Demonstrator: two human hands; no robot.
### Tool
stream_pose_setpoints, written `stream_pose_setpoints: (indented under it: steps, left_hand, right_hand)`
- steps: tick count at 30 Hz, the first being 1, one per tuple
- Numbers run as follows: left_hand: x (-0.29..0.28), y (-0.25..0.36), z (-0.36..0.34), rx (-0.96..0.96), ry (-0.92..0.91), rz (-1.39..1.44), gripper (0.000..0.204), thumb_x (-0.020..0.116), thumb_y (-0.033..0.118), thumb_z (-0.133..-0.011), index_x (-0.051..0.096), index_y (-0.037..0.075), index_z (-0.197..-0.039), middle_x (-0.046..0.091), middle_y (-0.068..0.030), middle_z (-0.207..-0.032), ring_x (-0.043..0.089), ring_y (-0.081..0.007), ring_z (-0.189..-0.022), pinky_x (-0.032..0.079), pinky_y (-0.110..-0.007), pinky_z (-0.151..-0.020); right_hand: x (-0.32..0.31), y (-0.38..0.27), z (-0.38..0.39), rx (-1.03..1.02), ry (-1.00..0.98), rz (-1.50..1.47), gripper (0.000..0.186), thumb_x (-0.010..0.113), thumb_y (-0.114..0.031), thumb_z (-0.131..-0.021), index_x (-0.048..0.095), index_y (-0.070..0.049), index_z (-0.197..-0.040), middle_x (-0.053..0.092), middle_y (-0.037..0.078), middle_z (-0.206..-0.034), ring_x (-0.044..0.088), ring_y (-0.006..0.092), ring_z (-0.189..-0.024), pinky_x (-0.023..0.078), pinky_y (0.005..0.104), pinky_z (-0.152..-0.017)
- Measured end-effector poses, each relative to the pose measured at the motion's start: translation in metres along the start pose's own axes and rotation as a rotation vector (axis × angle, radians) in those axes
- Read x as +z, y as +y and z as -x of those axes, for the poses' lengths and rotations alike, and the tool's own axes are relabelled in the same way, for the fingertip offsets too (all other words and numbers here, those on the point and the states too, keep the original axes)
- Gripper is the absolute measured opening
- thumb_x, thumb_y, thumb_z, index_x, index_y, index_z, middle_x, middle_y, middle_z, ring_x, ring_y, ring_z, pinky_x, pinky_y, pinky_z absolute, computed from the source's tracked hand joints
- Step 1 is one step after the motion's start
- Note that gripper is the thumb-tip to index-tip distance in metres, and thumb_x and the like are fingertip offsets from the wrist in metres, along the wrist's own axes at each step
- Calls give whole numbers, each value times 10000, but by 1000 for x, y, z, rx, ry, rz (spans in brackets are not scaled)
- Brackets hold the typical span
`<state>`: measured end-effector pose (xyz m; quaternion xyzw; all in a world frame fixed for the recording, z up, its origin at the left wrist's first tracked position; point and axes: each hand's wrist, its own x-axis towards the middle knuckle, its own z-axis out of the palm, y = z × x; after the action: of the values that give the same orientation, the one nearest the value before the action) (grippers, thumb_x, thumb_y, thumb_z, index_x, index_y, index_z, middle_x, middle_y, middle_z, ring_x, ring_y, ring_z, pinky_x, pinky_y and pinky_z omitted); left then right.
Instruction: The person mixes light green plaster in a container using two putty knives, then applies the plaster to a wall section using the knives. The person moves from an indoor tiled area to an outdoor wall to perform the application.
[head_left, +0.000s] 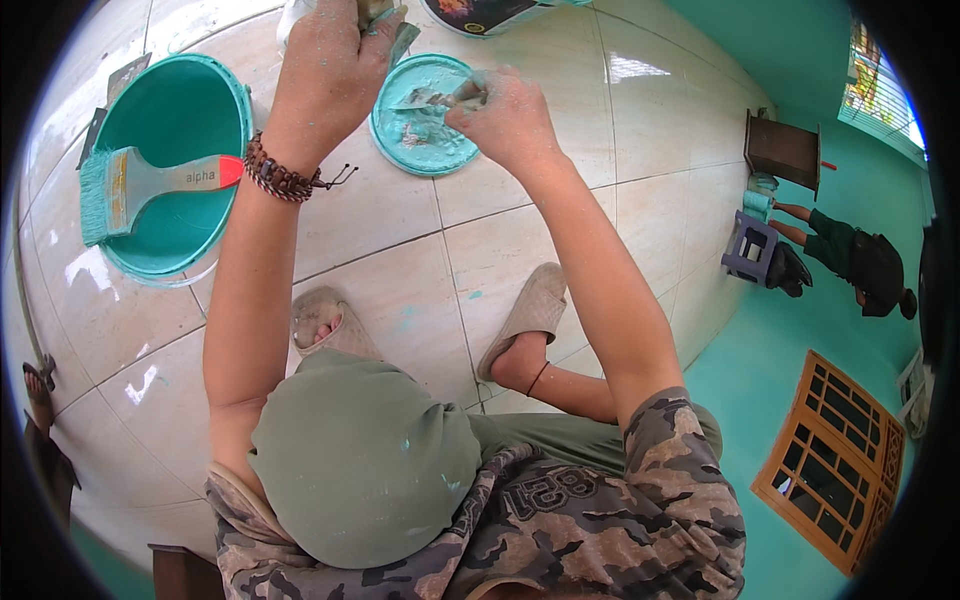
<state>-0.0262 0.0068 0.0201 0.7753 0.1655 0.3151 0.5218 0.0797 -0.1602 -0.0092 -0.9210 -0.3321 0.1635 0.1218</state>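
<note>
My left hand (pixel 328 70), near the top edge, is closed on a paint-smeared scraper (pixel 403 45). Below and right of it, my right hand (pixel 505 120) grips a small scraper (pixel 425 105) over a round lid (pixel 400 148) coated in turquoise paint; the fingers partly hide that tool. To the left stands a turquoise bucket (pixel 185 258), with a wide brush (pixel 170 190) lying across it, its bristles smeared turquoise and its handle tipped red.
Another container (pixel 490 15) is at the top. On the right, a person in dark clothes (pixel 865 260) works beside a grey plastic stool (pixel 750 247), near a brown cabinet (pixel 780 150) and turquoise walls. Another sandalled foot (pixel 38 385) shows at the far left.
</note>
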Motion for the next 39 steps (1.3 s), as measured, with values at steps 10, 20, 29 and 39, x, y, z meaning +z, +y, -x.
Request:
stream_pose_setpoints:
  steps: [10,20,29,39]
  left_hand:
    - [13,-24,13,-62,29,55,230,551,-8,-867,437,-2,-1068,467,-117,-681,470,-219,-592,409,-340,-564]
    - [24,-40,28,-16,65,9,235,571,0,-859,439,6,-1053,489,-119,-683,517,-257,-608,419,-364,-573]
    - [25,-38,21,24,-12,6,230,555,-2,-860,433,11,-1054,480,-124,-679,519,-271,-611,420,-375,-578]
    - [24,-48,24,-20,-34,-1,237,536,-1,-868,424,14,-1077,465,-123,-698,516,-273,-638,432,-375,-608]
  right_hand:
    - [0,5,0,35,67,1,298,697,-261,-690,693,-28,-875,628,196,-892,622,329,-815,509,387,-752]
    - [2,6,4,59,58,9,315,705,-264,-712,693,-16,-907,657,187,-895,643,317,-848,516,388,-775]
    - [-10,10,10,117,63,-20,305,697,-276,-704,712,-27,-880,657,167,-721,631,271,-668,509,350,-663]
    - [-13,8,10,46,74,46,297,687,-283,-715,708,-38,-882,644,184,-845,629,314,-806,508,387,-757]
